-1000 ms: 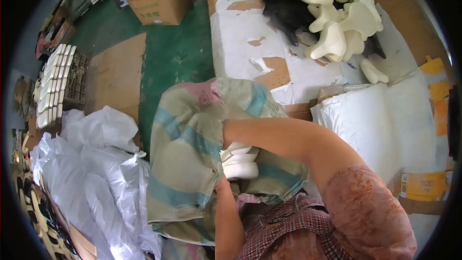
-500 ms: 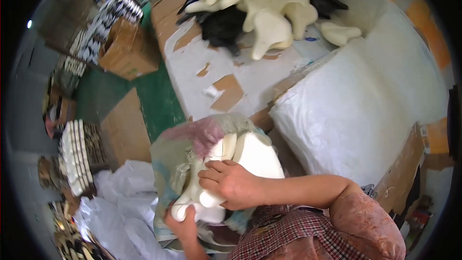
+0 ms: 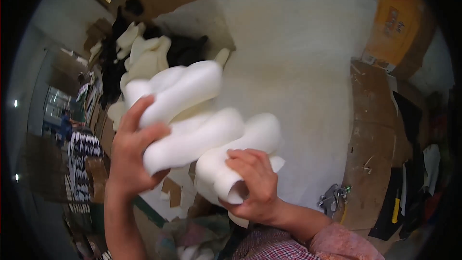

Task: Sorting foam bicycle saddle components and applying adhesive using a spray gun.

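Note:
Several smooth white curved pieces, apparently moulded foam [image 3: 192, 91], are held up in front of me in a bunch and blurred by motion. My left hand [image 3: 132, 151] grips their left ends, thumb and fingers spread around two of the rounded lobes. My right hand [image 3: 255, 178] is wrapped around a nearer white piece [image 3: 214, 173], whose rolled end shows a hollow opening. How the pieces join or overlap cannot be made out. Below them, by my checked apron [image 3: 274, 245], a cloth-covered heap [image 3: 192, 233] is partly visible.
Cream foam pieces [image 3: 144, 60] and black pieces [image 3: 185, 50] lie heaped at the far left. A large white-lined surface [image 3: 293, 91] rises behind my hands. To the right are a metal spray gun [image 3: 332, 200], brown cardboard [image 3: 375, 154] and a yellow-handled tool [image 3: 395, 207].
Both hands have risen from my lap, lifting white pieces up and forward. The view has turned right, bringing the spray gun and the white-lined surface into fuller sight.

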Tool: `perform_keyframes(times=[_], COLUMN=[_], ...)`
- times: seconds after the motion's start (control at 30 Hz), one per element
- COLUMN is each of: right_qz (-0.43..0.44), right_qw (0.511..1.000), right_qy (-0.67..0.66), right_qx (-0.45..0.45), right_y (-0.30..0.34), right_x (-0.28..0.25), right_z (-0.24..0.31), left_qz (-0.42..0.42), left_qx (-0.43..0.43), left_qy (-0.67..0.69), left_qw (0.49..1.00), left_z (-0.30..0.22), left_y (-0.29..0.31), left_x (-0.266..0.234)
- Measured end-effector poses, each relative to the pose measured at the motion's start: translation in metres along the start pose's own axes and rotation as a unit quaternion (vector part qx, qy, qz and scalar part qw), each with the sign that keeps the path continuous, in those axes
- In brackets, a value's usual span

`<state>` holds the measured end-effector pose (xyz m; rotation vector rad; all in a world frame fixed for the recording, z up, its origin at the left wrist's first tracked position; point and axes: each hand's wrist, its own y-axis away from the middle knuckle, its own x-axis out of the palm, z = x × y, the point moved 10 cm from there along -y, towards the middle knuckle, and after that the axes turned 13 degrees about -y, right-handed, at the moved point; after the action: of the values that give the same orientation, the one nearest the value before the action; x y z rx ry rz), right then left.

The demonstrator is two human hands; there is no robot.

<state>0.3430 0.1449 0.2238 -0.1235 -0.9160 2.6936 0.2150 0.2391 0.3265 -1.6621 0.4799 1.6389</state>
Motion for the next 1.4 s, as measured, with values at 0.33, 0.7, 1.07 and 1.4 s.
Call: perform_keyframes(times=[0.33, 0.7, 1.07, 1.4], right_qz=[-0.054, 0.041, -0.309, -0.148], right_qw=[0.977, 0.946, 0.918, 0.923], right_qy=[0.175, 0.279, 0.190, 0.147], right_qx=[0.112, 0.162, 0.160, 0.324], right_y=[-0.017, -0.003, -0.064, -0.126], right_x=[-0.038, -0.032, -0.270, -0.302], right_z=[-0.161, -0.216, -0.279, -0.421], left_qz=[-0.040, 0.038, 0.000, -0.075], left_qx=[-0.121, -0.377, -0.574, -0.736], left_qy=[0.222, 0.480, 0.620, 0.542], left_qw=[0.967, 0.791, 0.535, 0.399], left_z=[0.041, 0.090, 0.220, 0.237], left_y=[-0.214, -0.028, 0.060, -0.010], left_x=[0.205, 0.324, 0.446, 0.527])
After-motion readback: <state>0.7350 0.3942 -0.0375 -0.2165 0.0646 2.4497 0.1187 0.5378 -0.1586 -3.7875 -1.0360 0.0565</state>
